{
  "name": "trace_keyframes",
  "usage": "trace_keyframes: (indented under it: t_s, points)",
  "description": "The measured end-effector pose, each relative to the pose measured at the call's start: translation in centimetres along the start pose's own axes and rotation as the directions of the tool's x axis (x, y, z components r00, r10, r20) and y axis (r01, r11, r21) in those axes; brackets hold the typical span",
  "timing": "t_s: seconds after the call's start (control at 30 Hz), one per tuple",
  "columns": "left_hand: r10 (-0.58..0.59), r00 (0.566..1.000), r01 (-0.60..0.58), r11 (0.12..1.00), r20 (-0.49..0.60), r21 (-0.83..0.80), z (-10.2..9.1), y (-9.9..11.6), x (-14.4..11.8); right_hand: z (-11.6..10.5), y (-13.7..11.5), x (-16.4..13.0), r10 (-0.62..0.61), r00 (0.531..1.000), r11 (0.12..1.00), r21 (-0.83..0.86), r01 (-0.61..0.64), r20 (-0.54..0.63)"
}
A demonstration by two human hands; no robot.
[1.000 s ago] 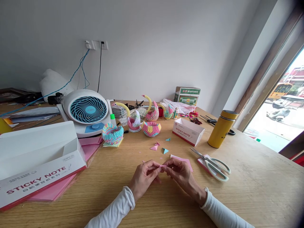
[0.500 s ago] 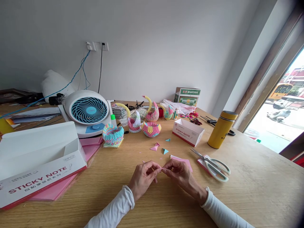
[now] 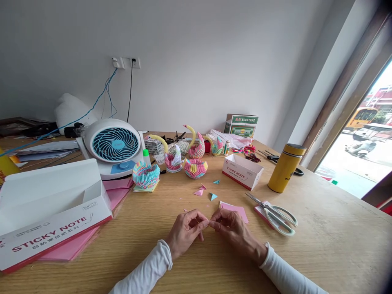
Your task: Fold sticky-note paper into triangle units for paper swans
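table: wooden, filled the view, cluttered at the far side.
big box: white, "STICKY NOTE" on front, lay at left on pink sheets.
fan: white and blue, stood behind big box.
flask: yellow, upright at right, near the window.
small box: white, open, left of flask.
scissors: pale green handles, lay on a pink pad, right of the hands.
swans: folded-paper models, stood in a group between fan and small box.
pink note: flat on table, just behind right hand.
left hand: fingers curled, thumb and forefinger pinched on paper strip.
right hand: fingers curled, tips pinched on the other end of paper strip.
paper strip: tiny, pink, held between both hands just above table, near front middle.
triangles: small pink and blue folded bits, loose on table beyond the hands.
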State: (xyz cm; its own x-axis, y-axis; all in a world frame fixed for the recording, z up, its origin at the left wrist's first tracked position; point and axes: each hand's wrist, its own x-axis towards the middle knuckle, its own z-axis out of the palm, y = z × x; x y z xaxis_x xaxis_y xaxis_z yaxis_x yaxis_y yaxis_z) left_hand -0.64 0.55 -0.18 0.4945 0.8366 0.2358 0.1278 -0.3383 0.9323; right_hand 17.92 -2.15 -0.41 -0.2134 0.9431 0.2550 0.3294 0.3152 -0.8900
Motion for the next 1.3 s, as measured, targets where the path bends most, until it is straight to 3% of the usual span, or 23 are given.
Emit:
trace_keyframes:
  t_s: [0.33,0.63,0.83,1.1,1.3]
  points:
    - [-0.101,0.995,0.104,0.979,0.026,-0.174,0.1,-0.8,0.3,0.3,1.0,0.2,-0.014,0.995,0.999,0.031,0.017,-0.094]
    - [-0.078,0.996,0.079,0.997,0.052,-0.003,-0.1,-0.7,0.1,-0.1,-0.2,0.2,-0.037,0.999,0.999,-0.009,0.037,-0.013]
    - [-0.061,0.997,0.052,0.986,0.051,0.161,0.0,-0.6,0.2,0.1,0.0,0.0,-0.044,0.998,0.995,-0.095,0.04,-0.036]
    - [-0.098,0.992,0.103,0.993,0.078,-0.057,0.1,-0.3,0.2,0.1,0.7,0.1,-0.071,0.994,0.994,-0.085,0.063,-0.086]
    - [-0.048,0.999,0.047,0.998,0.021,0.036,-0.1,-0.3,0.2,0.1,1.0,0.2,-0.039,0.996,0.998,-0.046,0.036,-0.082]
